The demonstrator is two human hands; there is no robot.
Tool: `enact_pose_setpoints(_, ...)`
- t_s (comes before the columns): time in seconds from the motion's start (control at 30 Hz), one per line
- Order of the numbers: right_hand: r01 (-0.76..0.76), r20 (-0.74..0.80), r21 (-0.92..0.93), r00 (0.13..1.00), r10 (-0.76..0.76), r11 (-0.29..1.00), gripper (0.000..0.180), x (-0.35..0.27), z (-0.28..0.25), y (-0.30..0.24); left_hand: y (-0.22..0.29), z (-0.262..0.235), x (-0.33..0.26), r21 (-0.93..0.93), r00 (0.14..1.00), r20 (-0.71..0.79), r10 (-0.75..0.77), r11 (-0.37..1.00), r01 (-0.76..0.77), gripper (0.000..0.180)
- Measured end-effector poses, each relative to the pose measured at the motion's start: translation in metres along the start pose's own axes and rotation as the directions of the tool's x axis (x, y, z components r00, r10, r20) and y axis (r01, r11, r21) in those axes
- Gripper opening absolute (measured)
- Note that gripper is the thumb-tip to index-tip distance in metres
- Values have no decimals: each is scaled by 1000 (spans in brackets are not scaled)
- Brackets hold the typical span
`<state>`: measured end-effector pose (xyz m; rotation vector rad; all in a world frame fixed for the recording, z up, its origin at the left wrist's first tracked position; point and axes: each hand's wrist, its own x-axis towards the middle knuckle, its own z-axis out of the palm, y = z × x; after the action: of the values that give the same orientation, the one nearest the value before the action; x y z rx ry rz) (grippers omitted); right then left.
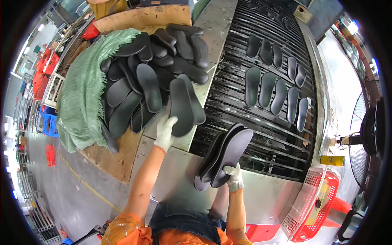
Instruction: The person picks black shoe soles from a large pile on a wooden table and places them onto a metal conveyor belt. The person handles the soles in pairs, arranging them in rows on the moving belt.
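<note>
Two dark grey insoles (182,109), one overlapping the other, are gripped at the heel end by my gloved left hand (165,133). They are beside the loose pile of insoles (148,86) spilling from a green woven sack (79,94). My gloved right hand (234,178) is closed on the lower end of a fanned stack of several insoles (237,148), held over the near end of the slatted conveyor (228,98). Two rows of insoles (267,87) lie on the conveyor slats farther off. Some of my fingers are hidden behind the insoles.
A metal plate (175,167) edges the conveyor on my side. Cardboard (118,161) lies beneath the pile, with a curved brown board (143,18) behind it. To the right are a red basket (332,200), a yellow can (332,160) and a black fan (369,126).
</note>
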<state>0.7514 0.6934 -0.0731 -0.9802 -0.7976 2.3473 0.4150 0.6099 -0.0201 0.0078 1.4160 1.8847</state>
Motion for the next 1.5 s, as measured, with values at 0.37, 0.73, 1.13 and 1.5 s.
enact_pose_setpoints(0.37,51,-105,8,993,-50,999,59,8,-20,-60,-22,46,79,488,991,32,128,864,-127,53)
enact_pose_setpoints(0.73,25,-219,100,976,-3,995,39,19,-78,-132,-96,112,-35,426,932,270,-243,898,110,39)
enact_pose_setpoints(1.13,21,-477,-296,863,-166,955,36,60,-174,-220,-176,211,-17,588,892,248,-377,790,171,43)
enact_pose_setpoints(1.5,-156,-618,-749,512,-596,644,28,27,-265,-207,-158,176,-15,411,961,128,-244,895,173,35)
